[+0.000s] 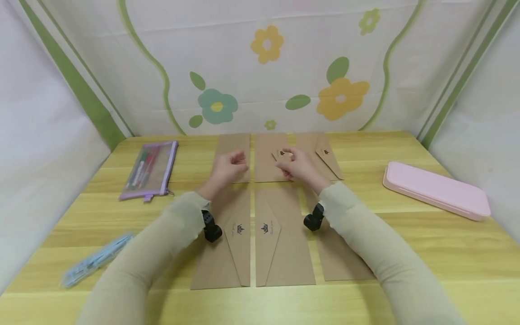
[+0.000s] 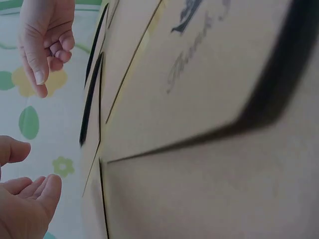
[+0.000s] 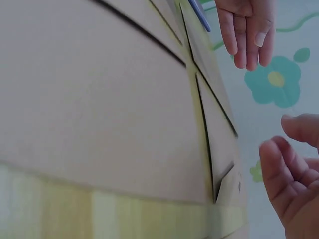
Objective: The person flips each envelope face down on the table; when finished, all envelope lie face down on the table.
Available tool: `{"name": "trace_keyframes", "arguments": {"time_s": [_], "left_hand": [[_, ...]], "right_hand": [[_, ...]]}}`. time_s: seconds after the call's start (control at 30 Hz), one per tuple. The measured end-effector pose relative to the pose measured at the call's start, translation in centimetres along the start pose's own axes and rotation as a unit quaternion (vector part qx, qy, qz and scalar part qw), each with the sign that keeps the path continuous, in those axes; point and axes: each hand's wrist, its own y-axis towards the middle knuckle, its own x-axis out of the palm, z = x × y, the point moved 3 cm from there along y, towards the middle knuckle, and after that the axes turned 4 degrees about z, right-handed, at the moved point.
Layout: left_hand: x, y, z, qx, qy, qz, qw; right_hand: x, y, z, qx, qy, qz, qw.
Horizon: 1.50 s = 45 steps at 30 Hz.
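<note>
Several brown paper envelopes lie in two rows on the table. My left hand (image 1: 230, 168) hovers over the back left envelope (image 1: 233, 142), its fingers loosely bent and holding nothing. Above the back middle envelope (image 1: 265, 162) is my right hand (image 1: 299, 166), also empty, with thumb and fingers apart in the right wrist view. The back right envelope (image 1: 331, 158) shows a pointed flap with a dark crown print. Crown prints also mark the front left envelope (image 1: 215, 271) and the front middle envelope (image 1: 290, 253). My right forearm partly covers the front right envelope (image 1: 341, 262).
On the left lies a mesh zip pouch (image 1: 160, 169) with pens inside. Nearer me on that side is a light blue packet (image 1: 97, 259). A pink case (image 1: 436, 189) rests at the right. A flowered white curtain (image 1: 252, 90) hangs behind the wooden table (image 1: 447, 266).
</note>
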Motion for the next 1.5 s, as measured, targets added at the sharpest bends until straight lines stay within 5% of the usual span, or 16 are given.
{"name": "trace_keyframes", "arguments": {"time_s": [0.2,0.6,0.83,1.2,1.5], "left_hand": [[1.9,0.3,-0.3,-0.029,0.016,-0.039,0.9987],[3.5,0.6,-1.2,-0.069,-0.002,-0.055,0.9961],[3.8,0.4,-1.3,-0.106,-0.053,-0.027,0.9926],[4.3,0.5,-1.8,-0.126,-0.097,0.048,0.9861],[4.1,0.7,-2.0,-0.141,-0.151,0.057,0.9767]], "right_hand": [[-1.3,-0.8,1.3,0.008,-0.034,0.015,0.9993],[-1.4,-1.1,3.1,0.041,-0.052,0.013,0.9977],[-1.0,-0.3,3.1,0.045,-0.066,0.049,0.9956],[-0.8,-0.1,3.3,0.061,-0.032,0.052,0.9963],[-0.8,0.1,3.3,0.063,-0.035,0.051,0.9961]]}}
